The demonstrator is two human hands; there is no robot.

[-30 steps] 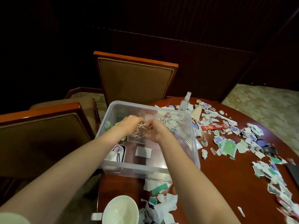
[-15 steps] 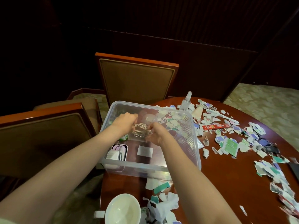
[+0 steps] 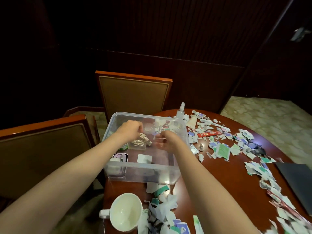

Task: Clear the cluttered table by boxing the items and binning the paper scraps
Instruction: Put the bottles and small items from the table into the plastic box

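Since a moment ago the hands have drawn apart above the table, over the clear box. Paper scraps litter the wood. Left hand pinches the coiled white cable inside the box; right hand curls, and its grip cannot be told.

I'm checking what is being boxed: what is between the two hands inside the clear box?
A coiled white cable, held by the left hand inside the box; the right hand is close beside it. The head view shows this.
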